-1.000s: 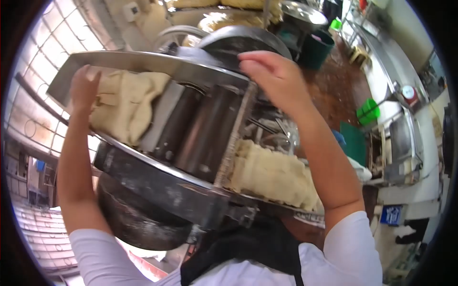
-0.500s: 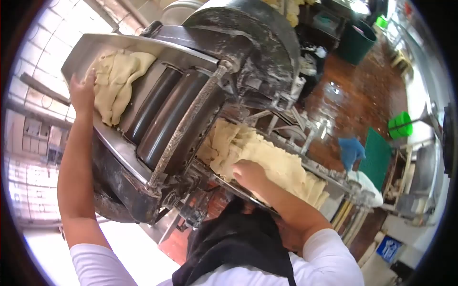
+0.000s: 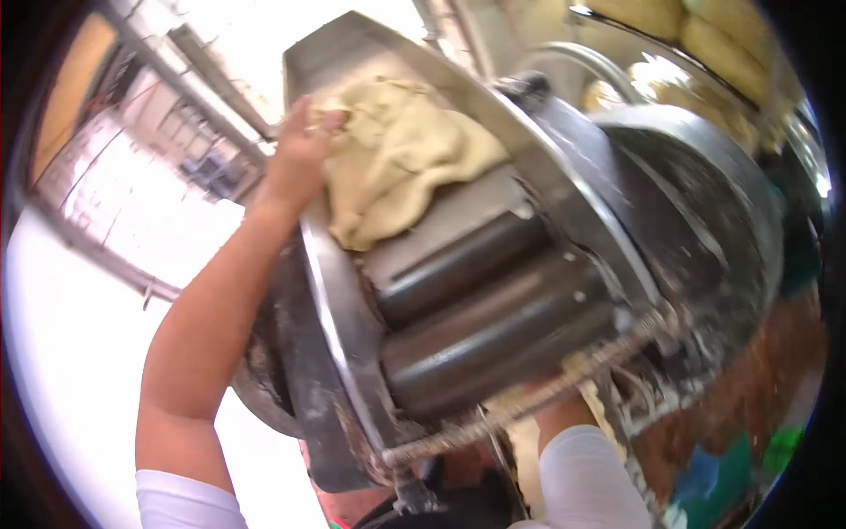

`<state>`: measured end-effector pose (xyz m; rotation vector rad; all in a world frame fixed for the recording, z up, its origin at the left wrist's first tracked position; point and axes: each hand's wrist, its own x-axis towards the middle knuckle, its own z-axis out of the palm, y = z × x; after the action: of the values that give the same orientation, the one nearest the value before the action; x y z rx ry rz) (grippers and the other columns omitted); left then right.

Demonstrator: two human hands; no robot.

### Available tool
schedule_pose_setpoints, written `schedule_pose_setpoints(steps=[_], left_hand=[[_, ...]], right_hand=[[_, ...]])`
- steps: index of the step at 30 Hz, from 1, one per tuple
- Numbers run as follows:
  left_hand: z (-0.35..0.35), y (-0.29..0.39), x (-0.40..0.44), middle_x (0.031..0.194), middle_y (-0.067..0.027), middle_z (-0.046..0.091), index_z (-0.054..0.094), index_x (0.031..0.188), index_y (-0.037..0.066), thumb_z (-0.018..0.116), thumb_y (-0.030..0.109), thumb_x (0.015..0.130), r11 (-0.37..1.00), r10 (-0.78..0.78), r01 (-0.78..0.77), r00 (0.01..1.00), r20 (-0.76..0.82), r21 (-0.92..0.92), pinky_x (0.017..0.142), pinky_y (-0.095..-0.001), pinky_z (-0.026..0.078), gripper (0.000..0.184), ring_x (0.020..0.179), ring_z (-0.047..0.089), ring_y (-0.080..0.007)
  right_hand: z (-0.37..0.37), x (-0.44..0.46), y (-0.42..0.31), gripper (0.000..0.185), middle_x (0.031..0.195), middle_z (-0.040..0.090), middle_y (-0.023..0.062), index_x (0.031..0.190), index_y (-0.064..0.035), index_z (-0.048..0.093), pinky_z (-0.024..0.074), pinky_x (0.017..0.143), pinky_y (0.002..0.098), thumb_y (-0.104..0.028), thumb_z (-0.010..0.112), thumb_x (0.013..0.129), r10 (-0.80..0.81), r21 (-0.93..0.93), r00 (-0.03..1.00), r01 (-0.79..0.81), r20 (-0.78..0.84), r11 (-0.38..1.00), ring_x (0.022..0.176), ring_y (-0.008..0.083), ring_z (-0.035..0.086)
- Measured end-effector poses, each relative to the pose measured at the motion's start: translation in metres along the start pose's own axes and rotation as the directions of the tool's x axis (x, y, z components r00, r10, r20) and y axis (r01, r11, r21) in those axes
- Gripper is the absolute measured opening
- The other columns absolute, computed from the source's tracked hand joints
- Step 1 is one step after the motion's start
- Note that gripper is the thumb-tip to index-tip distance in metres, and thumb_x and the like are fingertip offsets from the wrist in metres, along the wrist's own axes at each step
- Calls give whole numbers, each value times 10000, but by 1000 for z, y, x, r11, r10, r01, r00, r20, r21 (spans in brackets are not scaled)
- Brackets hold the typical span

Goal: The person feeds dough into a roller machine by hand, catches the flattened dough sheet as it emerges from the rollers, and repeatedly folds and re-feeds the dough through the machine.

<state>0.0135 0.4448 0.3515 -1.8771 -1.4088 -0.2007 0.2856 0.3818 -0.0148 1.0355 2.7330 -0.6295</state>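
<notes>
A folded, wrinkled slab of pale dough (image 3: 397, 154) lies on the upper metal tray (image 3: 330, 53) of a dough sheeter. My left hand (image 3: 304, 154) is at the dough's left edge, its fingers curled around a fold. Below the dough, two dark steel rollers (image 3: 498, 326) sit side by side. My right hand (image 3: 555, 406) reaches beneath the crossbar (image 3: 529, 401) in front of the rollers. Its fingers are hidden there. A strip of the lower dough (image 3: 526, 441) shows beside my right forearm.
The machine's large rounded housing (image 3: 705, 194) stands to the right. Bright windows are at the left. Beyond the housing, a red-brown floor (image 3: 749, 370) holds a green object (image 3: 782, 450) and a blue one (image 3: 696, 472), both blurred.
My view has swung left and closer to the rollers. My left hand's fingers now curl at the upper dough's edge. My right hand, earlier closed on the lower dough, has gone under the crossbar.
</notes>
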Motion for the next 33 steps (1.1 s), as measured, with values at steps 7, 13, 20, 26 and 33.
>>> schedule_pose_setpoints(steps=[7,13,20,26,33], left_hand=[[-14,21,9,1386,-301,396,347,1366,-109,513,468,912,527,-552,528,809,205,-666,1106,-362,250,753,1327,360,-366],[-17,22,10,1366,-327,402,371,1340,-125,504,452,926,639,-519,521,835,183,-567,1086,-379,286,722,1291,392,-407],[9,-14,-1,1292,-297,480,550,1265,65,438,23,910,962,-118,108,993,-22,-249,999,-428,408,374,1156,510,-424],[7,-1,11,1419,-258,384,463,1323,-42,477,351,951,540,-489,481,847,208,-690,1105,-356,265,542,1332,359,-350],[6,6,13,1357,-256,462,451,1317,-72,502,522,907,563,-500,497,841,208,-660,1057,-365,328,724,1265,446,-352]], right_hand=[[33,45,14,321,1113,589,118,1095,-56,602,424,873,387,-247,611,837,45,-34,993,-42,105,999,1019,255,558],[54,47,16,312,1036,613,104,1081,-48,607,442,822,382,-248,621,842,99,30,989,-103,107,994,948,248,579],[64,24,9,302,946,640,89,1064,-39,612,463,763,376,-250,632,849,173,272,985,-160,-23,949,865,240,603],[88,-40,0,296,869,663,76,1050,-31,617,481,713,372,-251,642,854,388,768,885,-56,-258,638,794,232,624],[13,-196,-36,362,890,661,60,1117,15,602,483,687,288,-222,674,853,571,998,819,64,-58,9,760,118,600]])
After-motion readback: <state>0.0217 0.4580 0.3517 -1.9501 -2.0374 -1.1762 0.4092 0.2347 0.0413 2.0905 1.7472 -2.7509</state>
